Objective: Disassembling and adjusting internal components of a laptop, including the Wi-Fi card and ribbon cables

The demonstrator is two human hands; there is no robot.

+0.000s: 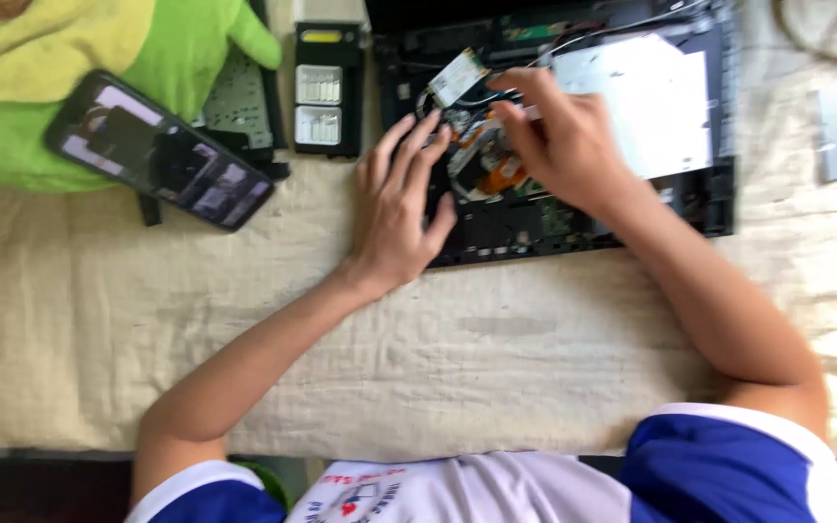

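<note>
The right hand (564, 145) pinches something small, blurred, inside the opened black laptop chassis (554, 218); the left hand (397, 208) presses flat, fingers spread, at its nine o'clock. The small green circuit card (458, 77) at eleven o'clock looks light, stiff and fragile: edges seem the safest hold.

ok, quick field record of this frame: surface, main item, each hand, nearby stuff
surface: beige cloth
main item: opened laptop chassis, internals exposed, silver plate on its right part
left hand: flat on chassis, fingers spread
right hand: fingertips at orange and metal part; grip unclear
small card: tilted up, wires attached
nearby: phone on green plush; black bit case
</note>
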